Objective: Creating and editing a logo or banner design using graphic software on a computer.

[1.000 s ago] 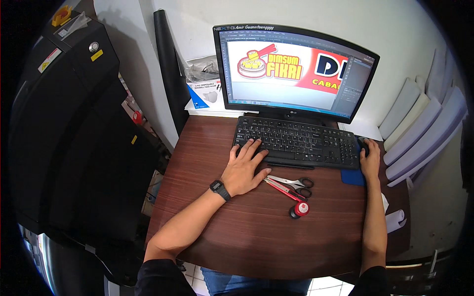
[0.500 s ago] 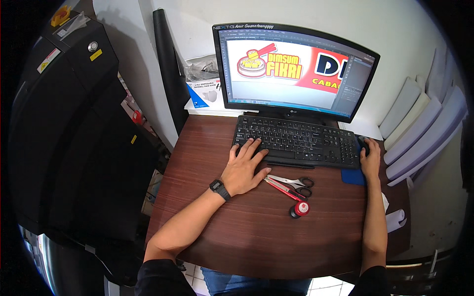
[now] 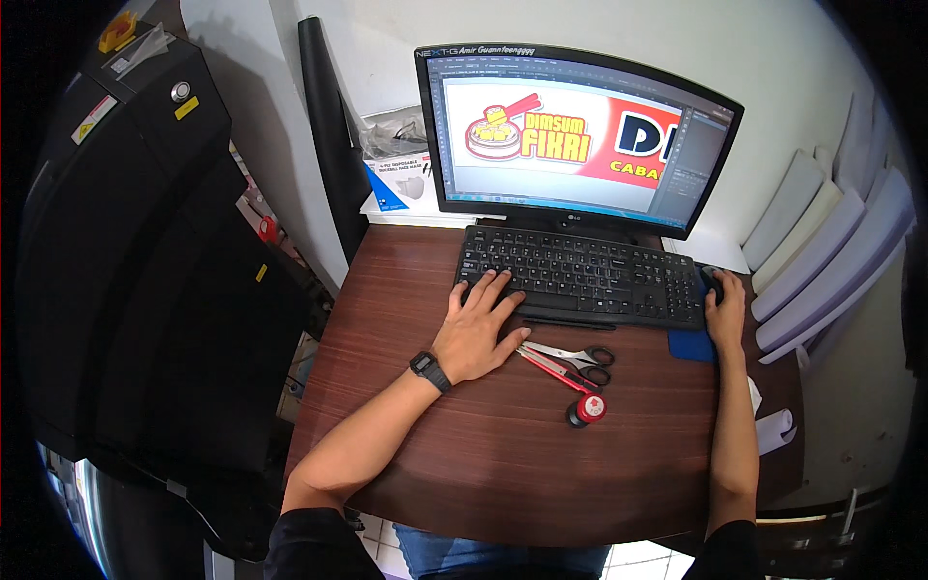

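My left hand (image 3: 474,338) lies with fingers spread over the left end of a black keyboard (image 3: 580,275), its fingertips on the lower keys and its thumb near the tips of the scissors. A black watch (image 3: 429,370) is on that wrist. At the keyboard's right end my right hand (image 3: 726,311) is curled over a dark computer mouse (image 3: 712,281) on a blue mouse pad (image 3: 691,346). Behind the keyboard stands a curved monitor (image 3: 570,193) showing a red, white and yellow banner design. Scissors (image 3: 586,359) and a red utility knife (image 3: 559,369) lie below the keyboard, beside a small red-and-black round stamp (image 3: 587,410).
A large black machine (image 3: 145,290) stands left of the brown desk (image 3: 464,474). A face mask box (image 3: 404,182) sits behind the desk's left corner, near a tall black roll (image 3: 329,135). Pale rolls (image 3: 812,251) lean at the right, and a white paper roll (image 3: 775,431) lies lower down.
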The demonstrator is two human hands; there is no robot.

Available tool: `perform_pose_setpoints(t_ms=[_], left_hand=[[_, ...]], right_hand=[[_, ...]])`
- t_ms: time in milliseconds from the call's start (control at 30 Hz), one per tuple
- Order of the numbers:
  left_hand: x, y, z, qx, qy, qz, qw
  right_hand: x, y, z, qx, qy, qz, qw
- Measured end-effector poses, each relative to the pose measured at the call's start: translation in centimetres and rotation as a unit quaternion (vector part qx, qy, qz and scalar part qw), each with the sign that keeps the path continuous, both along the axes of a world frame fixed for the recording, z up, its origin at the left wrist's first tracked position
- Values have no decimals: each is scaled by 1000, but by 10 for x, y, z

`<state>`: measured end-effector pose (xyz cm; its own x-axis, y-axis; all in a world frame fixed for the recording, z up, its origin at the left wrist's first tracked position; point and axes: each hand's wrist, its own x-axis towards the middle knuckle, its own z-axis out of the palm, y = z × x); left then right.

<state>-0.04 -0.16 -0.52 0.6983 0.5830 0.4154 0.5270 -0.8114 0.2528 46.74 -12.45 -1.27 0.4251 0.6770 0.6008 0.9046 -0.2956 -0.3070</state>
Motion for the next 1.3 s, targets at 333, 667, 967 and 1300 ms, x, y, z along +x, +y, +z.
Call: perform_pose_setpoints(t_ms=[333,667,967,1300], left_hand=[[0,-1,3,5,-15,-2,1000],[-1,0,3,10,-37,-5,999],[-1,0,0,10,-31,-8,999],[0,0,0,10,-29,-9,999]], right_hand=[[-2,1,1,6,13,1,1000],[0,0,-1,2,-13,5,1000],[2,1,-4,-8,-13,2,1000],[9,2,-8,-1,-21,12,1000]])
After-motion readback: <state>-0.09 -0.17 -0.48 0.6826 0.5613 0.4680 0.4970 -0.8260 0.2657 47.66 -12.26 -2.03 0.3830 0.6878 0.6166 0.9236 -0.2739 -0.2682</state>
